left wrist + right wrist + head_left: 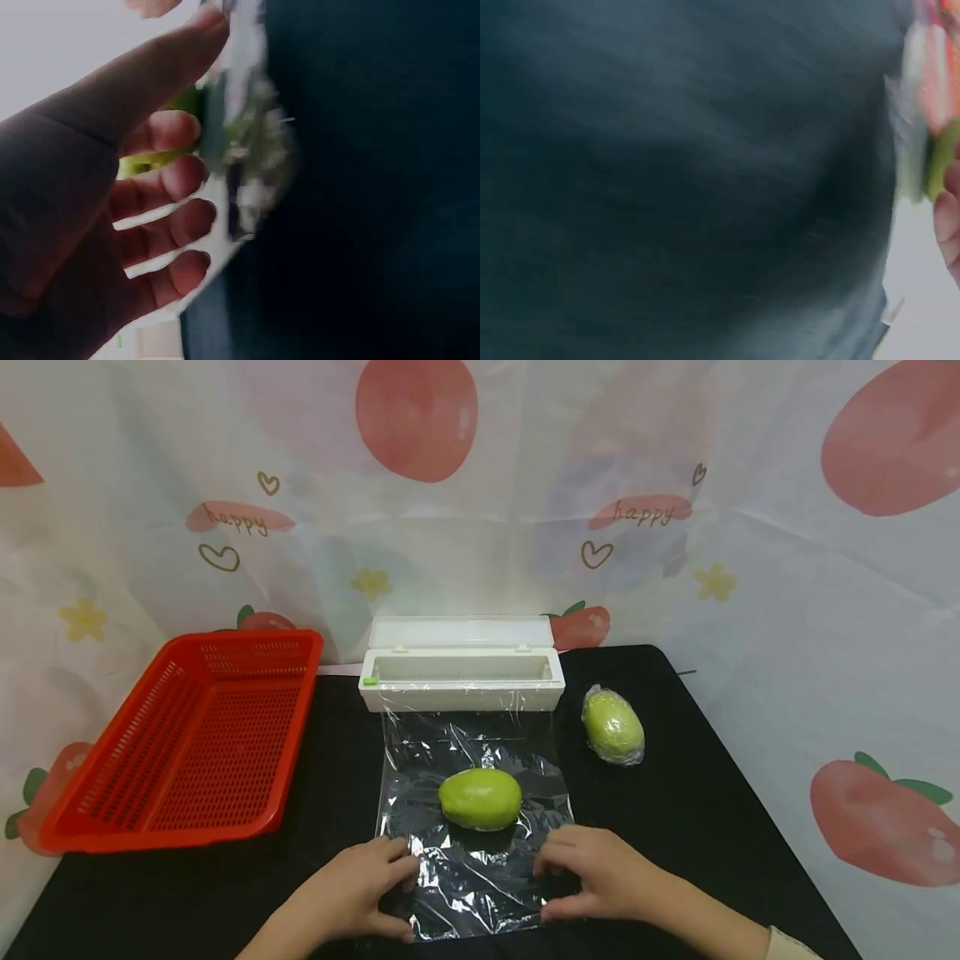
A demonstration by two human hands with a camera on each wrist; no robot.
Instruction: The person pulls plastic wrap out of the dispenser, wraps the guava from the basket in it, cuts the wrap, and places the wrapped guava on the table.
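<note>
A sheet of clear plastic wrap (480, 893) stretches over the dark table, from a white cling film dispenser (461, 697) toward the front. On the sheet lies a smooth yellow-green oval fruit (480, 799), unwrapped. My left hand (360, 887) is at the sheet's left edge, thumb apart from loosely bent fingers (191, 217). At the right edge is my right hand (592, 877), its fingers bent and its thumb apart. Neither hand visibly pinches the film. The right wrist view catches only some of that hand's fingers (949, 217).
A second yellow-green fruit (613, 724), wrapped in film, lies on the table at the right. An empty red plastic basket (296, 735) stands at the left. The dispenser's lid (461, 632) is raised. Behind the table (712, 827) hangs a fruit-printed cloth (487, 543).
</note>
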